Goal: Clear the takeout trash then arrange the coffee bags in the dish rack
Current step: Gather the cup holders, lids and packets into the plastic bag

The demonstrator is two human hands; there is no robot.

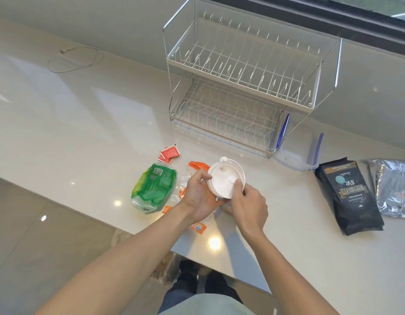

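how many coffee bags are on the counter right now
2, both flat on the counter right of the dish rack: a black coffee bag, and a silver coffee bag at the frame's right edge, partly cut off.

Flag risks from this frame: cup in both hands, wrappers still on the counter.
1. The lidded white cup is tilted and its sip hole looks open; any leftover liquid could drip onto the wrappers below.
2. Left hand and right hand are both occupied, so the green wrapper and red sauce packets wait.
3. The orange-and-clear wrapper under the hands could get dragged along.

Two coffee bags, one dish rack
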